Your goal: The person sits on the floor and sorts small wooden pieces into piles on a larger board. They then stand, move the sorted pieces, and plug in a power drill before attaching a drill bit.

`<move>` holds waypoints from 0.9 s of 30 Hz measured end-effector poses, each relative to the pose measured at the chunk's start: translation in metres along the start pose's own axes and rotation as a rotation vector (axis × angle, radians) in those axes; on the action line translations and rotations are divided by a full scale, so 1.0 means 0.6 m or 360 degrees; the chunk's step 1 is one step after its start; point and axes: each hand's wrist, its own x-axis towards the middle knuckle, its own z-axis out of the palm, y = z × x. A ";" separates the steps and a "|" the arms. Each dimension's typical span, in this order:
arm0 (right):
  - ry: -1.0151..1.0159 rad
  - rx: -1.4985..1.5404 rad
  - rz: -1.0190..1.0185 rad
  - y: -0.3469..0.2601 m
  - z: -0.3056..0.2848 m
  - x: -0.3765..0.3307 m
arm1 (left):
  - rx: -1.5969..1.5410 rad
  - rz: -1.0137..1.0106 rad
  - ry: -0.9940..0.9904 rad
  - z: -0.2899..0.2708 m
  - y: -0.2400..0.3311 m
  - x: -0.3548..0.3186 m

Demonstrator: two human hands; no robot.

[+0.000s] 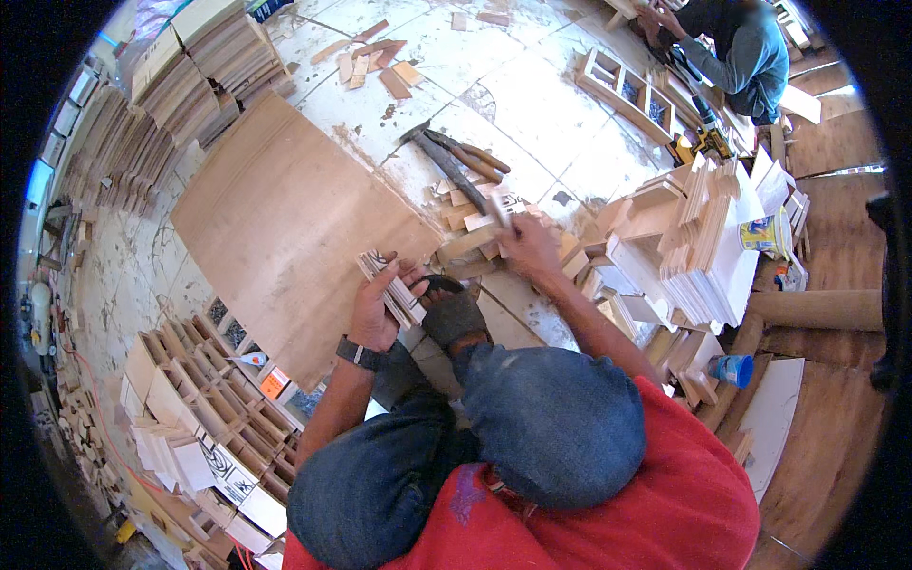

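My left hand (378, 306), with a dark watch on the wrist, is closed around a small stack of thin wood strips (391, 290) above the near corner of a plywood sheet (294, 218). Slightly blurred, my right hand (529, 249) pinches a pale wood strip (497, 211) over a pile of small offcuts (465, 214). Just beyond those fingers lies a hammer (451, 166), its handle pointing toward me. Pincers (480, 160) with brownish handles rest against it. My shoe (442, 285) is beside the strips in my left hand.
Stacked boards (114, 142) stand at far left. A compartmented wooden frame (214, 389) is at near left. On the right are piled panels (703, 252), a blue can (731, 370) and a yellow drill (708, 138). Another person (736, 62) works at far right.
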 end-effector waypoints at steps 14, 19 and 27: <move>-0.0060 -0.0976 -0.0635 0.061 0.013 0.020 | -0.0299 0.0029 0.0075 -0.030 0.031 0.002; -0.0166 -0.0811 -0.0743 0.074 0.005 0.027 | -0.0271 0.0062 0.0167 -0.025 0.035 -0.001; -0.0289 -0.0785 -0.1137 0.002 0.110 0.105 | -0.0322 0.0026 -0.0013 -0.037 0.032 -0.002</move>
